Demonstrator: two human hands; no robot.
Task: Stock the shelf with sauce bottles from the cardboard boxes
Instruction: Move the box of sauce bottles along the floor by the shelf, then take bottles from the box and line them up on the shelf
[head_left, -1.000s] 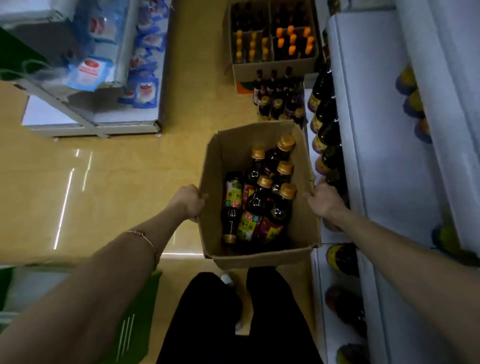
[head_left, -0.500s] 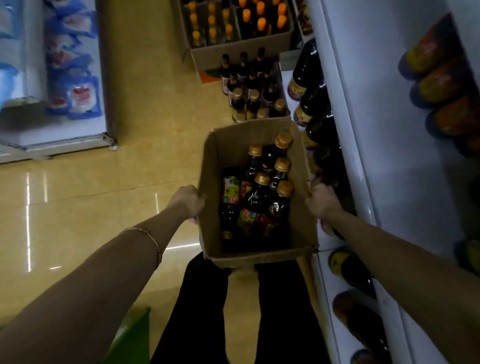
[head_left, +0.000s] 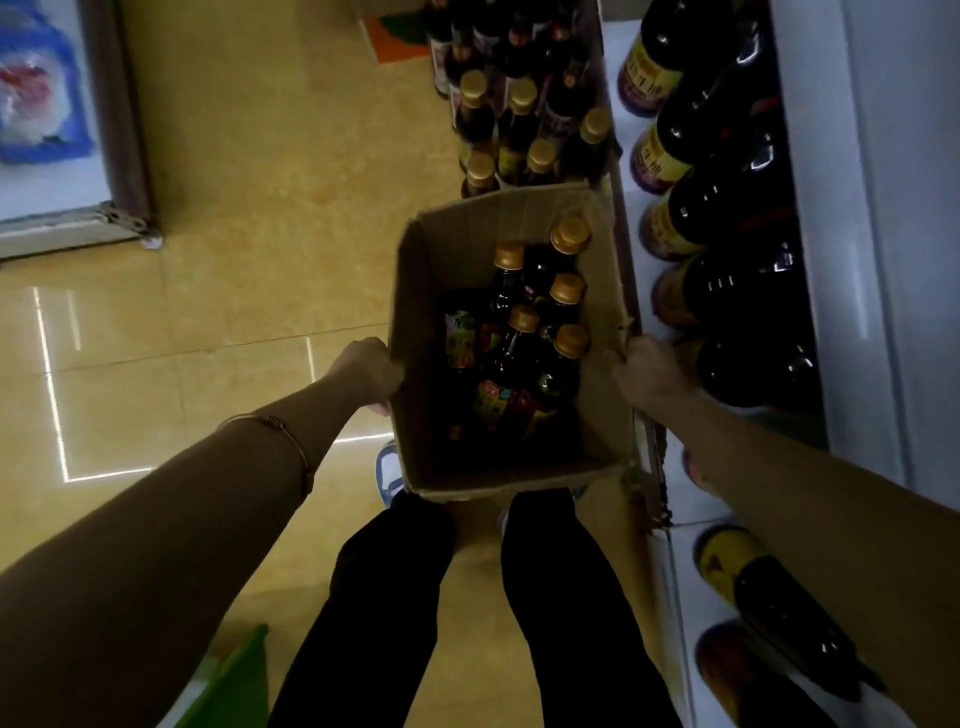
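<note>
- Our left hand (head_left: 366, 371) grips the left wall of the cardboard box (head_left: 605, 332); its fingers curl round the outside of the wall near the rim, and one fingertip shows below the knuckles.
- Our right hand (head_left: 647, 366) grips the opposite wall at about the same height, with the fingers wrapped over the rim and the knuckles turned toward us.
- The box hangs between our two hands, above our dark trouser legs (head_left: 395, 597) and clear of the yellow tiled floor (head_left: 249, 234), with its open top facing up.
- Inside the box, between our fingers, lie the sauce bottles (head_left: 524, 358): dark glass with gold caps, leaning together toward the right wall. One more bottle stands against the left wall with a green and red label; its cap is in shadow.
- Just beyond our right fingers runs the white shelf (head_left: 852, 218), where large dark bottles (head_left: 727, 208) with yellow labels lie in a row.
- Past the far wall of the box, away from our fingers, a cluster of gold-capped bottles (head_left: 519, 130) stands on the floor.
- A thin bracelet (head_left: 275, 428) circles our left wrist, behind the gripping fingers.
- Well to the left of our left fingers, the corner of a white display unit (head_left: 67, 208) holds blue packets.
</note>
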